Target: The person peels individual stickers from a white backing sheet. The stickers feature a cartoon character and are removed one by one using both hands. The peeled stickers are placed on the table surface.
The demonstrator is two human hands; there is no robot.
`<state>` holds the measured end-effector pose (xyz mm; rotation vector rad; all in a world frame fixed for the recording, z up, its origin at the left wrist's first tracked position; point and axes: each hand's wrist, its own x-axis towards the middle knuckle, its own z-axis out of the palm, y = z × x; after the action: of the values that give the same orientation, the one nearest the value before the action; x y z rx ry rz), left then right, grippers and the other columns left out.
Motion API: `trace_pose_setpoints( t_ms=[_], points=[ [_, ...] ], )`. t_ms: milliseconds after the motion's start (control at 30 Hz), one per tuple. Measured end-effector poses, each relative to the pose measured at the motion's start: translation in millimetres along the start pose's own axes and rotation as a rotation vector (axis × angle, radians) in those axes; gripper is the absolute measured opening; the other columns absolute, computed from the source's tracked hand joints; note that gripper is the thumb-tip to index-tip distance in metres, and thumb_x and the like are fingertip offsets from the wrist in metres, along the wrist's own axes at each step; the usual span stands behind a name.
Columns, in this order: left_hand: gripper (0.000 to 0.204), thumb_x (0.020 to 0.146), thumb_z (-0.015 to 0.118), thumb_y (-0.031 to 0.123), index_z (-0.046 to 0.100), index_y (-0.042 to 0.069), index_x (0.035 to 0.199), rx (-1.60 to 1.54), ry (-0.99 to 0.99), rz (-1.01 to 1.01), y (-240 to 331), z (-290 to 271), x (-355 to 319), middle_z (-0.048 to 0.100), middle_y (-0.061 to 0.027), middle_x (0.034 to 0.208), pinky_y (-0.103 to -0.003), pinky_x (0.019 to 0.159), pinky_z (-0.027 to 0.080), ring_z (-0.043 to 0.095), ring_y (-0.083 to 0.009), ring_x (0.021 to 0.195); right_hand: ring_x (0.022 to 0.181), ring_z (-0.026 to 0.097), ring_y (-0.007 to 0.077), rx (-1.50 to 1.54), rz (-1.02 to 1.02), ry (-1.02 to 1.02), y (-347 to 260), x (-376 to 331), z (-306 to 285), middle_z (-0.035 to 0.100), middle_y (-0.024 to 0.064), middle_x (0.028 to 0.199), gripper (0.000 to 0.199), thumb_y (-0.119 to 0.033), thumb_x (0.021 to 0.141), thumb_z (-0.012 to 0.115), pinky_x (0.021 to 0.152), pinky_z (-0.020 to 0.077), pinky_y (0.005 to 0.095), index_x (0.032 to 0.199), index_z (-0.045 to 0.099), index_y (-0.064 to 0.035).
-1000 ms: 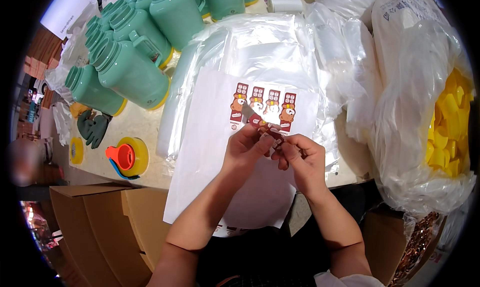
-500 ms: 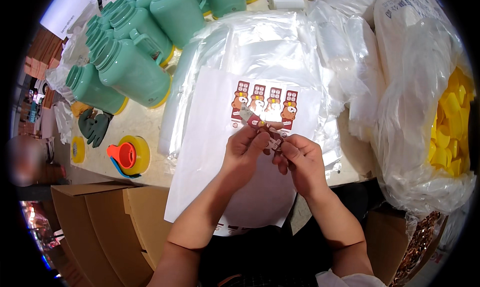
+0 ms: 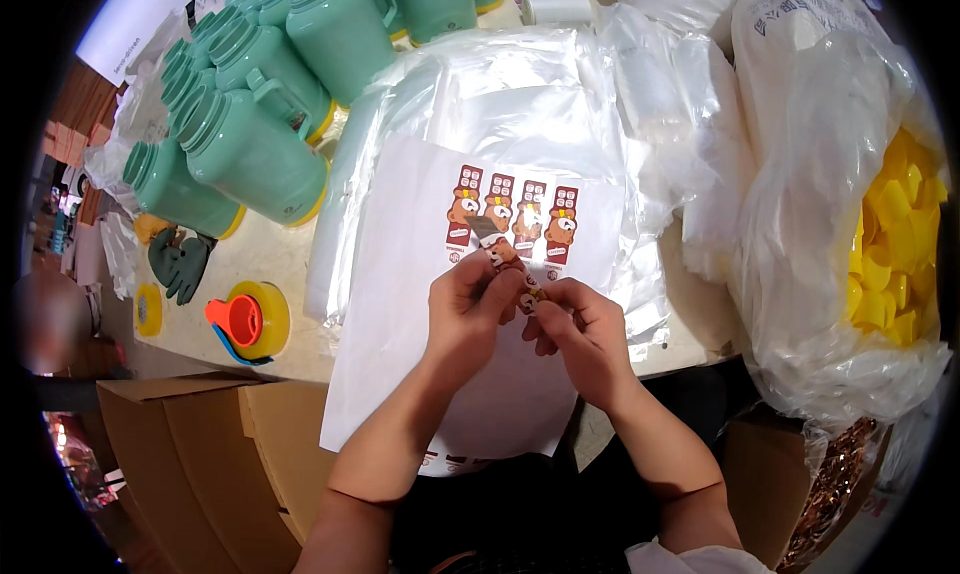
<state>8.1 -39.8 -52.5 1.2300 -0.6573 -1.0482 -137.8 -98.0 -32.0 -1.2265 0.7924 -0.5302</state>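
Note:
Between both hands is a small brown-and-red sticker strip [image 3: 503,252] printed with cartoon bears. It slants from a greyish upper-left end down toward the right fingers. My left hand [image 3: 463,309] pinches it around its middle, thumb on top. The lower end is pinched by my right hand [image 3: 583,339], whose fingertips partly cover it. Both hands hover over a large white sheet [image 3: 400,244]. On that sheet, just beyond my fingers, sits a row of several brown bear stickers [image 3: 500,202]. Whether the strip's backing is attached I cannot make out.
Clear plastic bags [image 3: 520,114] lie under the sheet. Several green jugs [image 3: 255,154] with yellow bases crowd the far left. Nearer are a dark glove [image 3: 180,264], a tape roll [image 3: 270,319] and an orange ring-shaped piece [image 3: 240,321]. A bag of yellow parts [image 3: 890,264] stands right; cardboard boxes [image 3: 210,464] are below left.
The strip was bunched between my fingers and now shows straighter, with more of its bear print visible. My right hand has lowered slightly. The whole view has shifted a little.

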Motion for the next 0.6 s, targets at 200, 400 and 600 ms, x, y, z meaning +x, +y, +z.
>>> trace_pose_setpoints(
  t_ms=[200,400,600],
  points=[
    [0.026,0.103,0.045,0.021,0.062,0.001,0.099,0.036,0.066,0.061,-22,-7,16,0.059,-0.0032,0.072,-0.024,0.060,0.045,0.051,-0.0083,0.062,0.054,0.050,0.0049,-0.067,-0.143,0.199,-13,47,-18,0.060,0.0015,0.065,0.019,-0.014,0.097,0.057,0.049,0.0399,0.0207,0.092,0.065,0.0024],
    [0.026,0.102,0.044,0.020,0.062,0.002,0.099,0.034,0.066,-0.021,-24,-11,23,0.060,-0.0033,0.075,-0.022,0.060,0.047,0.052,-0.0083,0.060,0.067,0.058,0.0192,-0.635,-0.363,0.343,-37,122,-58,0.064,0.0094,0.076,0.018,-0.013,0.089,0.063,0.066,0.0473,0.0316,0.094,0.067,0.0034],
    [0.023,0.100,0.048,0.021,0.062,0.002,0.100,0.009,0.079,-0.003,-26,-15,22,0.060,-0.0025,0.075,-0.021,0.059,0.046,0.053,-0.0079,0.061,0.091,0.057,0.0311,-1.091,-0.588,0.481,-17,89,-60,0.064,0.0135,0.096,0.015,-0.010,0.083,0.066,0.090,0.0423,0.0388,0.095,0.067,-0.0014]
  ],
)
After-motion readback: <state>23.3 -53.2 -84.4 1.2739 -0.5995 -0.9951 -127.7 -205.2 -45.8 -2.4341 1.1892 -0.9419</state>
